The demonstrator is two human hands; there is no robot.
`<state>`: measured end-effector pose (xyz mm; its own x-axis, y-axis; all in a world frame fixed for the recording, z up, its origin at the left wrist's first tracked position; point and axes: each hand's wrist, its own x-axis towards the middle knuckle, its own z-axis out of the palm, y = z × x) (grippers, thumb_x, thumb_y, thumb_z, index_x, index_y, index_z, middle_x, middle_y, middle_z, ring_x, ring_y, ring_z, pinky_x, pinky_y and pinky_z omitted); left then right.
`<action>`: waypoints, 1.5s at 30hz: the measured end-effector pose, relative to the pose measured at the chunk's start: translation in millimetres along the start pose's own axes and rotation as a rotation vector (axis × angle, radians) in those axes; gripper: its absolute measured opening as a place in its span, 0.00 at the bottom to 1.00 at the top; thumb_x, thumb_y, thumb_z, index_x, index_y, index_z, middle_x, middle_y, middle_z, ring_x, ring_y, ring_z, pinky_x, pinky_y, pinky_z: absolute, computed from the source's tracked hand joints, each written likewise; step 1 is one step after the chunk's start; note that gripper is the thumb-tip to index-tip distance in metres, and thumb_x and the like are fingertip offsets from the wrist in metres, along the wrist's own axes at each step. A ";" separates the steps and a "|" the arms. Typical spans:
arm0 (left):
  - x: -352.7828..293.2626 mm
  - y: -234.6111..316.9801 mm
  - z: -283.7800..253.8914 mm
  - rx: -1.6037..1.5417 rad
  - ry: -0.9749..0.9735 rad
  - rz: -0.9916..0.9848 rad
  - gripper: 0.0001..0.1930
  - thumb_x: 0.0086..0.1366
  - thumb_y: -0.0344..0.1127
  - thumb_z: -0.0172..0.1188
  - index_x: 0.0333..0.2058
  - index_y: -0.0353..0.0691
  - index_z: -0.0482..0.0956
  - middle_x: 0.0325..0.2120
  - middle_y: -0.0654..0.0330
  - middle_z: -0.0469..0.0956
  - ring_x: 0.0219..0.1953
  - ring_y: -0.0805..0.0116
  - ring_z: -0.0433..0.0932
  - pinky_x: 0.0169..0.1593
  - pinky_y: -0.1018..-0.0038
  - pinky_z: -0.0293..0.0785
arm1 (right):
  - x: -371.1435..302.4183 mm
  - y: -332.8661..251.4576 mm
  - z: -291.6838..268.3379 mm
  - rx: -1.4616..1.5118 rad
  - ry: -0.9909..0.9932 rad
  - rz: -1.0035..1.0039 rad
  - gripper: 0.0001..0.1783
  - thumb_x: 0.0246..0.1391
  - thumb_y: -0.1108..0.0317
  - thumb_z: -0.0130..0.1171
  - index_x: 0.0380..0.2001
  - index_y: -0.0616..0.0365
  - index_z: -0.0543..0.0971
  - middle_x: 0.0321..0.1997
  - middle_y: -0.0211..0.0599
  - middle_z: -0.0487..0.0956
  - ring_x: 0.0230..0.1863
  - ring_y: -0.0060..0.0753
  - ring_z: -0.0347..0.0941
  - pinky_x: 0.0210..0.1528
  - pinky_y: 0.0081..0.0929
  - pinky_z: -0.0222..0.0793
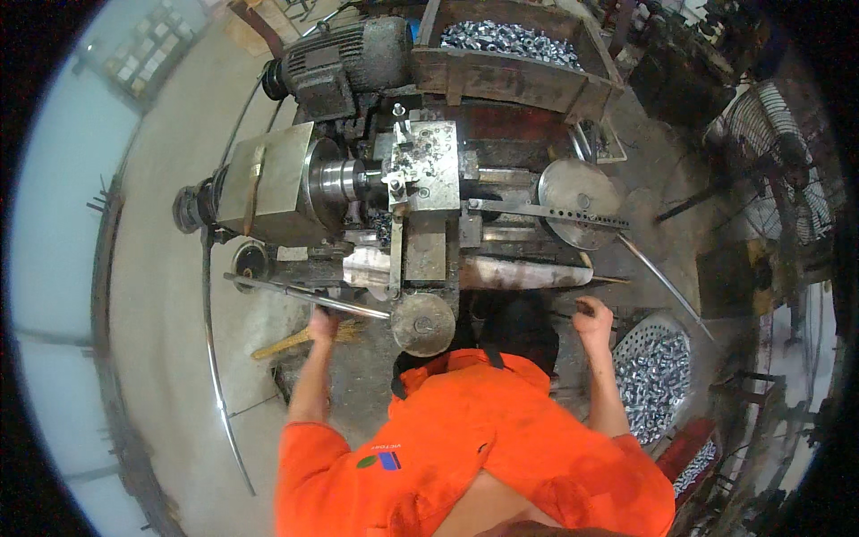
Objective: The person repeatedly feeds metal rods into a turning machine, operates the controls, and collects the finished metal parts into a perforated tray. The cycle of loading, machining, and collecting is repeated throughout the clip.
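Note:
My left hand [323, 324] is at the left front of a small metal lathe, beside a long shiny lever rod [340, 305]. Its fingers are mostly hidden around the rod and the dark machine parts, so their grip does not show. The rod ends at a round metal disc [423, 324] in front of the tool slide [426, 249]. Out to the right, my right hand [592, 320] is raised with curled fingers above a perforated basket [633, 344] of small shiny metal parts [658, 380]. Whatever those fingers may hold is too small to make out. The spindle chuck [333, 182] faces the tool block [428, 166].
A larger disc [580, 204] with a perforated bar [546, 212] and a slanting rod [667, 285] stands at the right. Behind the lathe are a motor [344, 63] and a wooden box [501, 79] of metal parts. A caged fan [777, 161] stands far right.

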<state>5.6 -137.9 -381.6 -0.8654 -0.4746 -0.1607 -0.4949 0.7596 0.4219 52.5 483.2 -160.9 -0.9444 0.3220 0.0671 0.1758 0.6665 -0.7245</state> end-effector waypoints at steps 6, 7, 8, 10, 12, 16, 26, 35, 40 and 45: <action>-9.1 42.8 -68.6 0.471 -0.202 0.134 0.23 0.54 0.51 0.56 0.40 0.37 0.71 0.35 0.46 0.77 0.39 0.47 0.76 0.39 0.58 0.73 | 56.1 -66.6 -28.1 0.008 0.042 -0.204 0.17 0.30 0.70 0.57 0.31 0.59 0.79 0.29 0.45 0.78 0.31 0.42 0.75 0.35 0.30 0.70; -14.7 27.1 -53.9 0.410 -0.119 0.138 0.22 0.54 0.48 0.58 0.39 0.36 0.71 0.34 0.45 0.77 0.39 0.48 0.76 0.38 0.59 0.73 | 69.1 -83.2 -27.2 -0.023 0.027 -0.240 0.18 0.30 0.70 0.57 0.32 0.59 0.79 0.29 0.44 0.78 0.31 0.42 0.75 0.35 0.30 0.70; -22.8 23.6 -51.4 0.333 -0.011 0.160 0.20 0.53 0.44 0.59 0.39 0.35 0.72 0.32 0.45 0.77 0.36 0.51 0.77 0.36 0.61 0.74 | 82.5 -99.8 -22.7 -0.056 0.016 -0.276 0.18 0.30 0.70 0.58 0.32 0.58 0.79 0.30 0.44 0.78 0.30 0.41 0.75 0.36 0.30 0.70; -35.1 21.4 -61.2 0.063 -0.069 0.083 0.18 0.52 0.38 0.60 0.39 0.34 0.72 0.27 0.46 0.78 0.30 0.55 0.79 0.33 0.64 0.74 | 103.6 -143.5 -7.6 0.053 -0.028 -0.482 0.19 0.29 0.70 0.57 0.33 0.58 0.79 0.31 0.44 0.78 0.31 0.41 0.75 0.36 0.30 0.70; -44.6 28.9 -93.2 -0.335 -0.379 -0.131 0.17 0.52 0.36 0.59 0.40 0.35 0.73 0.23 0.47 0.78 0.24 0.57 0.79 0.31 0.65 0.74 | 111.0 -212.7 6.2 0.144 -0.172 -0.563 0.18 0.30 0.69 0.57 0.32 0.58 0.79 0.31 0.44 0.78 0.32 0.42 0.75 0.36 0.30 0.70; -29.9 16.0 -194.1 -0.332 -0.062 0.074 0.17 0.57 0.37 0.56 0.43 0.36 0.74 0.21 0.52 0.77 0.22 0.64 0.76 0.26 0.69 0.70 | 138.8 -290.7 80.2 0.164 -0.315 -0.813 0.20 0.28 0.63 0.58 0.31 0.58 0.80 0.33 0.44 0.78 0.34 0.44 0.75 0.39 0.33 0.71; -106.5 -88.8 -339.0 0.024 0.262 -0.439 0.23 0.60 0.55 0.50 0.30 0.36 0.77 0.21 0.52 0.77 0.25 0.58 0.77 0.33 0.62 0.71 | 134.4 -372.3 179.4 -0.405 -0.518 -0.855 0.16 0.27 0.63 0.54 0.21 0.61 0.80 0.28 0.52 0.78 0.34 0.54 0.75 0.41 0.40 0.71; -151.5 26.9 -292.0 0.249 0.327 -0.170 0.22 0.51 0.50 0.61 0.24 0.31 0.73 0.23 0.45 0.76 0.28 0.49 0.76 0.33 0.60 0.70 | 134.5 -365.5 174.9 -0.523 -0.501 -0.910 0.15 0.31 0.63 0.56 0.25 0.60 0.80 0.30 0.47 0.78 0.41 0.49 0.70 0.46 0.39 0.65; -116.3 25.5 -312.8 -0.237 0.121 -0.075 0.14 0.51 0.38 0.61 0.22 0.31 0.71 0.12 0.53 0.72 0.13 0.65 0.73 0.20 0.69 0.69 | 162.1 -345.6 126.6 -0.514 -0.168 -1.131 0.15 0.27 0.60 0.57 0.19 0.59 0.80 0.28 0.44 0.77 0.37 0.45 0.68 0.43 0.36 0.62; -73.3 13.9 -291.0 -0.263 0.143 -0.071 0.11 0.51 0.33 0.60 0.27 0.30 0.71 0.15 0.53 0.73 0.15 0.65 0.75 0.19 0.71 0.71 | 235.6 -351.6 50.1 -0.558 0.131 -0.875 0.18 0.28 0.62 0.57 0.28 0.57 0.80 0.42 0.51 0.72 0.44 0.50 0.66 0.47 0.38 0.63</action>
<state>84.9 -221.9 -104.3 -0.8003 -0.5943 -0.0792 -0.5005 0.5896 0.6339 -245.7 291.0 75.3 -0.7722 -0.3742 0.5135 -0.4195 0.9073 0.0303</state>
